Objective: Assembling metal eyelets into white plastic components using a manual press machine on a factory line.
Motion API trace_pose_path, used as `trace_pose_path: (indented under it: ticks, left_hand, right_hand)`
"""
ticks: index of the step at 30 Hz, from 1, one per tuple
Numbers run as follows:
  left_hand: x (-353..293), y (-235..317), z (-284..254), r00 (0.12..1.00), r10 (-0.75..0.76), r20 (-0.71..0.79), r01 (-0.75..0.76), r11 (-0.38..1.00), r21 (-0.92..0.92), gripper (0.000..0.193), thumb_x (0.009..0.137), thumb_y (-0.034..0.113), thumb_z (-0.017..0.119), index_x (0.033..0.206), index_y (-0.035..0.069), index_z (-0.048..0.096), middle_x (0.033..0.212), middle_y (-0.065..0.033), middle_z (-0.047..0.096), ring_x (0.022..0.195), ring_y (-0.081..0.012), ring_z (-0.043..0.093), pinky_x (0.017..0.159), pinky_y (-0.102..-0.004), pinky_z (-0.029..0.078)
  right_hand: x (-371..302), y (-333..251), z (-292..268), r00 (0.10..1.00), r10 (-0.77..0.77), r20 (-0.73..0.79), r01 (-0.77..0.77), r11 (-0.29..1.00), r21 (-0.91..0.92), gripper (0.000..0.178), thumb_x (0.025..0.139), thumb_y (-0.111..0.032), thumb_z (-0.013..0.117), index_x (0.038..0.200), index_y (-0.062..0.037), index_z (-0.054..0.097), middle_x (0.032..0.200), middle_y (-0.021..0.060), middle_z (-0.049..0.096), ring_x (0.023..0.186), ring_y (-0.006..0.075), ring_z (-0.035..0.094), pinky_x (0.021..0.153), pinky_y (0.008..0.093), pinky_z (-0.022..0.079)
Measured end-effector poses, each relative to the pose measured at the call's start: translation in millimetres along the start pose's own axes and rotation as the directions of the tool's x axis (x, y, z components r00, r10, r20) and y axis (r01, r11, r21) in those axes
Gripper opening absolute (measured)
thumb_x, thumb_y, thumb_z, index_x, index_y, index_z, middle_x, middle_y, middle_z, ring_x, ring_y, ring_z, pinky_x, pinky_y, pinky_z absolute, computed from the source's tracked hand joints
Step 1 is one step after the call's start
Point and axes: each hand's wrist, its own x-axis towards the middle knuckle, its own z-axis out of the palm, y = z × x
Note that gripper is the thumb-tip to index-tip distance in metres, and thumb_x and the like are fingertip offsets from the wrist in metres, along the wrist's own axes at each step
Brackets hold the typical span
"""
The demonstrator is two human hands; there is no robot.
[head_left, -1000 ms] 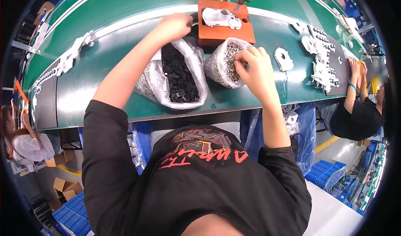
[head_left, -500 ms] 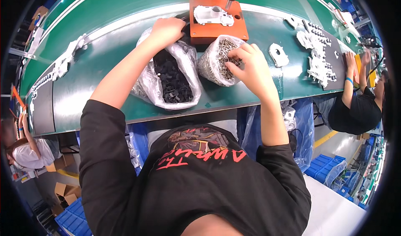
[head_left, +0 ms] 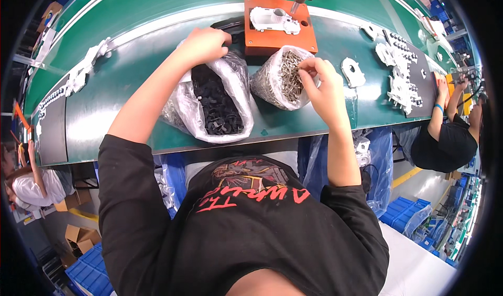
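Nearest is the person's black short-sleeved T-shirt with red print (head_left: 241,228), facing a long green bench (head_left: 277,124). On its near part stands an open bag of clear plastic (head_left: 244,94) filled with small black moulded parts (head_left: 215,104). Just right of it, a smaller clear plastic bag (head_left: 267,83) leans with its mouth open, full of silvery metal screws (head_left: 290,80).

The bare right grip (head_left: 326,81) is at the right side of that mouth, thumb and forefinger close together beside the screws; whether a screw is pinched cannot be told. The bare left grip (head_left: 205,45) is over the far end of the black parts' bag, fingers curled; what it holds, if anything, is hidden.

Right of the right grip lies a flat white part with a hole (head_left: 353,73). Beyond the screws, an orange rectangular block (head_left: 285,40) carries a white moulded housing (head_left: 274,21), apart from both grips, near a green-bodied driver's tip (head_left: 295,5).
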Motion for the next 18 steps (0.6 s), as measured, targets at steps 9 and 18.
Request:
trace_pose_path:
  ticks: [9,18]
  left_hand:
    - [-15,-16,-9,0.996,-0.09,0.019,0.091,0.977,-0.192,0.027,0.08,0.019,0.048,0.091,0.0,0.063,0.089,-0.0201,0.063,0.087,-0.0355,0.06,0.08,-0.0405,0.046]
    - [-20,-13,-10,0.954,-0.164,-0.251,0.136,0.983,-0.126,0.021,0.077,0.022,0.053,0.08,0.005,0.065,0.08,-0.0161,0.064,0.079,-0.0332,0.062,0.074,-0.0429,0.048]
  right_hand:
    - [-3,6,0,0.997,0.044,-0.058,-0.038,0.994,0.107,0.011,0.082,-0.002,0.06,0.092,-0.0002,0.059,0.079,0.0042,0.062,0.07,0.0102,0.053,0.067,0.0236,0.043]
    - [-6,9,1,0.996,0.046,-0.081,-0.036,0.991,0.127,0.012,0.081,-0.002,0.061,0.092,0.0002,0.06,0.081,0.0046,0.061,0.071,0.0107,0.053,0.068,0.0235,0.043]
